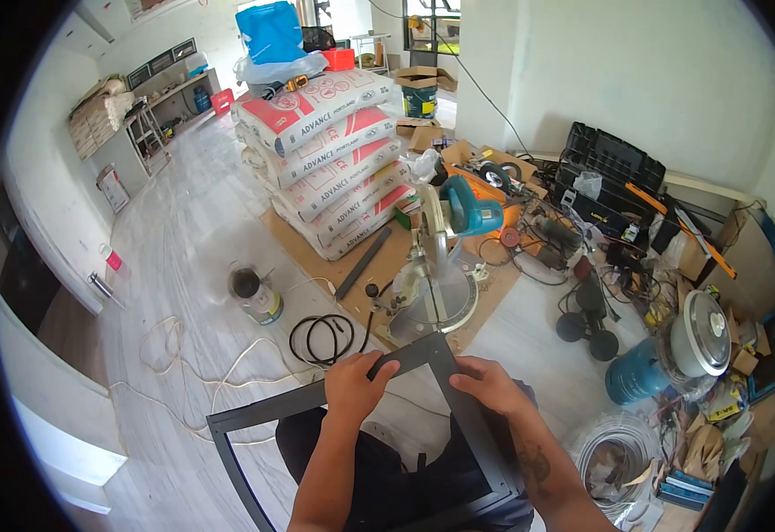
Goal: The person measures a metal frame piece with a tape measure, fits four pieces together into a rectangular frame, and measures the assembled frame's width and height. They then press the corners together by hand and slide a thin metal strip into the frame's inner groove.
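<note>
A dark grey rectangular frame [274, 408] lies tilted across my lap, its far corner pointing toward the saw. My left hand [354, 386] grips the far bar, thumb on top and fingers curled over the edge. On the right-hand bar, near that same corner, my right hand [491, 386] is closed, its thumb on the inner edge. Just beyond the corner stands a teal miter saw [472, 208] with a round metal base. A loose dark bar [363, 264] lies to the saw's left, on a brown board.
Stacked cement bags [334, 133] rise behind the saw. A stained can [257, 300], a coiled black hose [321, 340] and a white cord [219, 383] are on the floor to the left. At right are a black toolbox [607, 182], a blue cylinder [631, 377] and a wire coil [593, 441].
</note>
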`<state>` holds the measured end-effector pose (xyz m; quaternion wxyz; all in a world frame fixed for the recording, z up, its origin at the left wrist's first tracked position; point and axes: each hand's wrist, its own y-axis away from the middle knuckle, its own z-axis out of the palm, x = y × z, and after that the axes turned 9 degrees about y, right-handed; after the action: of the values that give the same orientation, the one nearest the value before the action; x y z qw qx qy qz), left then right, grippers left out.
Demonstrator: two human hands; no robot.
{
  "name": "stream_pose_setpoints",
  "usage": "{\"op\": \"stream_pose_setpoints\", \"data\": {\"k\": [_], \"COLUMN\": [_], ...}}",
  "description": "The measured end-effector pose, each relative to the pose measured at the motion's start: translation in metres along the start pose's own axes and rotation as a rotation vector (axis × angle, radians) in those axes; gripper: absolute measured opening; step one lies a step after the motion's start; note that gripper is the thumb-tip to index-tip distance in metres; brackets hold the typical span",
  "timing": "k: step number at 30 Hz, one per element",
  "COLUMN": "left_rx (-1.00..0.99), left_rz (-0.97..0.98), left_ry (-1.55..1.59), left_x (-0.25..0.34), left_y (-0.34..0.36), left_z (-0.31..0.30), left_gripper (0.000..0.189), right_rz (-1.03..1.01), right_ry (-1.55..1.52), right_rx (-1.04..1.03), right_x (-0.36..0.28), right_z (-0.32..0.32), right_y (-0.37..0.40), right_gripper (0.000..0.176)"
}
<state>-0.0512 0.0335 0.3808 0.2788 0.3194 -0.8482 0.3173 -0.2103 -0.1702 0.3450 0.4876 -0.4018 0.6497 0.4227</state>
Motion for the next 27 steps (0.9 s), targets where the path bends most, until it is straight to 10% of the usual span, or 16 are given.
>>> {"op": "stream_pose_setpoints", "data": {"k": [19,27], "left_rx": [0.031,0.177], "left_rz": [0.033,0.300], "left_ry": [-0.048,-0.187], "left_x": [0.024,0.100], "left_y": [0.001,0.027], "left_z": [-0.022,-0.072], "left_gripper": [0.037,0.041], "right_rz": [-0.014,-0.421], "right_ry": [-0.109,-0.137], "right_rx": [-0.057,-0.169], "right_x": [-0.003,-0.007], "right_z": [-0.004,-0.012], "right_y": [0.004,0.034], "right_gripper": [0.040,0.061]}}
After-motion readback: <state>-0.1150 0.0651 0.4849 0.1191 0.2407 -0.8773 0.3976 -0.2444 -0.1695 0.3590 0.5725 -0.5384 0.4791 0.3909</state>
